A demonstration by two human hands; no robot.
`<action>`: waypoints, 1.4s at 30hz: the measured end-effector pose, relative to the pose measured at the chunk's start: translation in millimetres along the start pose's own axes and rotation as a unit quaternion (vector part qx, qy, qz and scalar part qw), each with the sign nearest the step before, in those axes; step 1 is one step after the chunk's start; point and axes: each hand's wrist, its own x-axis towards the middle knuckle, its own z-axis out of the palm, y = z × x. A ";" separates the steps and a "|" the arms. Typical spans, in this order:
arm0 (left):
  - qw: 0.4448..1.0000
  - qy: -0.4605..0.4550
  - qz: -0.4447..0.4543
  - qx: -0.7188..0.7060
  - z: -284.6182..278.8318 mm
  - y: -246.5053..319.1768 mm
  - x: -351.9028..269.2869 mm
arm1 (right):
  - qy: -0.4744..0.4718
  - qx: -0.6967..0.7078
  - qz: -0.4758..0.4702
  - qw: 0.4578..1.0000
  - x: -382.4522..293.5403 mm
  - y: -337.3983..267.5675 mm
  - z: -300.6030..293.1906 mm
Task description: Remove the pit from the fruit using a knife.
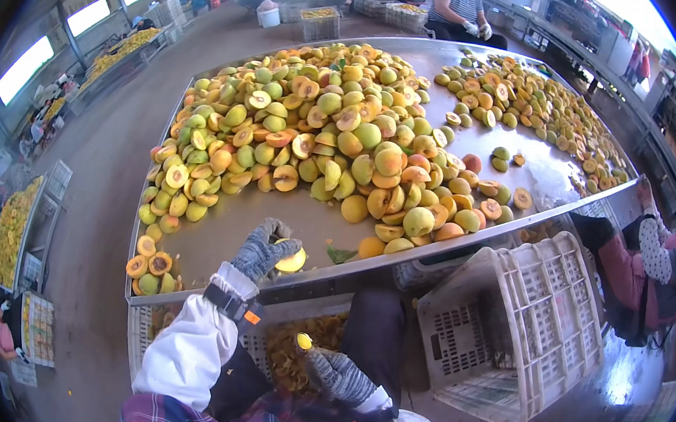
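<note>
My left hand (267, 250), in a grey knitted glove, has its fingers around a halved yellow fruit (292, 259) at the near edge of the metal table (219, 242). Lower down, my right hand (339, 373), gloved the same way, is closed on a small tool with a rounded yellow end (304, 341); the rest of the tool is hidden by the fingers. Below my hands, between my legs, a plastic crate (303, 314) holds brownish fruit scraps (297, 353). A large heap of halved peach-like fruit (327, 130) covers much of the tabletop beyond my left hand.
An empty plastic crate (534, 327) lies tipped on its side at my right. A second heap of fruit halves (525, 104) spreads along the table's far right. One co-worker (650, 259) sits at right, another (464, 9) beyond the table. A green leaf (340, 254) lies near the edge.
</note>
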 end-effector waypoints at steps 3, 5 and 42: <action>0.957 -0.012 0.052 -0.284 0.5 -10.7 -41.5 | -0.052 -0.039 -0.012 0.998 -0.2 -5.4 6.6; 0.930 0.016 -0.038 -0.365 5.8 -21.5 -75.4 | -0.046 -0.088 -0.222 0.970 3.7 -8.6 13.5; 0.891 0.194 -0.047 -0.408 48.3 -88.8 -131.7 | 0.155 -0.328 -0.238 0.901 29.3 27.7 44.7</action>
